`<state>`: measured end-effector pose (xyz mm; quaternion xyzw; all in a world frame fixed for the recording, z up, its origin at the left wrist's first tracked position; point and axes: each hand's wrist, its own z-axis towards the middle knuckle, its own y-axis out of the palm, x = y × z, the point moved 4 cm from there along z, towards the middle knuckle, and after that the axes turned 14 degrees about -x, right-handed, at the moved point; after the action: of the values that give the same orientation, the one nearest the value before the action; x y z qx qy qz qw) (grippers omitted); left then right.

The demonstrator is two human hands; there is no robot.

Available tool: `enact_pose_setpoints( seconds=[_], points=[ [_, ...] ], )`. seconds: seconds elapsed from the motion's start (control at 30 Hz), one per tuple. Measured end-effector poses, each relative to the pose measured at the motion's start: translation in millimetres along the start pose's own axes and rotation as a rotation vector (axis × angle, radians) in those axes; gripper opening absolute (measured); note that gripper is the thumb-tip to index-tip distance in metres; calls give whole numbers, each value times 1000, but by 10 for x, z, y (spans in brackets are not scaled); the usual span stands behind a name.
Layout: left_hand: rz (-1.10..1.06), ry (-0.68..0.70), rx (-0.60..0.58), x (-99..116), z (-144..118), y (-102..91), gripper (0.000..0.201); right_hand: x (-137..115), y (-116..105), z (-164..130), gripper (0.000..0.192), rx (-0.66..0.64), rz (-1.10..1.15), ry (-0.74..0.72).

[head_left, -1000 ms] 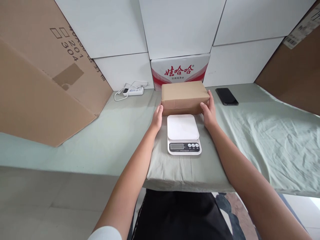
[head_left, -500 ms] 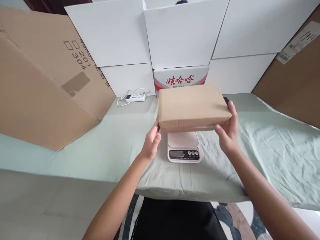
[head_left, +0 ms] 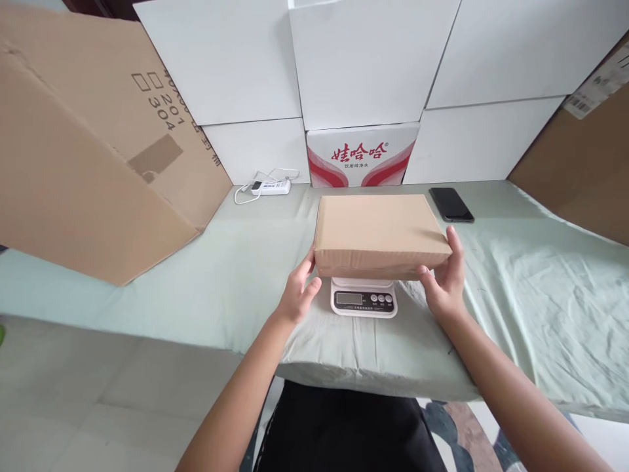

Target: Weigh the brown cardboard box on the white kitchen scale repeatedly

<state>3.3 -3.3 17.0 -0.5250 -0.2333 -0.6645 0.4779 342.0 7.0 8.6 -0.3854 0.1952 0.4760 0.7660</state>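
A closed brown cardboard box (head_left: 381, 226) is held level between my two hands, right over a white digital kitchen scale (head_left: 363, 311). My left hand (head_left: 298, 292) presses against the box's left side, thumb toward me. My right hand (head_left: 446, 278) grips the right front corner, with its thumb on the front face and fingers along the side. The box hides the scale's platform, so I cannot tell whether it rests on it. The scale's front shows a display, which looks blank, and round buttons.
A black phone (head_left: 451, 204) lies behind the box to the right. A white power strip with its cable (head_left: 271, 187) lies back left. White panels (head_left: 363, 65) and a red-and-white carton (head_left: 362, 156) line the back. Large cardboard sheets (head_left: 98, 157) flank the green cloth (head_left: 236, 275).
Both hands have lowered the box toward the scale. The carton's lettering and the phone behind it are now uncovered. The view has shifted slightly.
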Motion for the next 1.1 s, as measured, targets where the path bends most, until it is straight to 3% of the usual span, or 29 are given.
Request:
enact_pose_setpoints(
  seconds=[0.5,0.63,0.73,0.8,0.93,1.1],
  points=[
    [-44,-8,53,-7,29,-21,83,-99,29,51,94,-8,46,27],
    [-121,-19,245,-84,26,-167,93,-142,-40,87,85,113,194,83],
    [-196,-69,413,-184,22,-296,96,-130,-122,129,72,281,357,199],
    [-216,-126,460,-244,28,-332,93,-111,-145,160,67,345,448,281],
    [-202,-221,439,-312,47,-311,91,-95,-139,203,57,354,523,361],
    [-181,-249,412,-325,48,-290,89,-113,-119,199,48,291,496,339]
  ],
)
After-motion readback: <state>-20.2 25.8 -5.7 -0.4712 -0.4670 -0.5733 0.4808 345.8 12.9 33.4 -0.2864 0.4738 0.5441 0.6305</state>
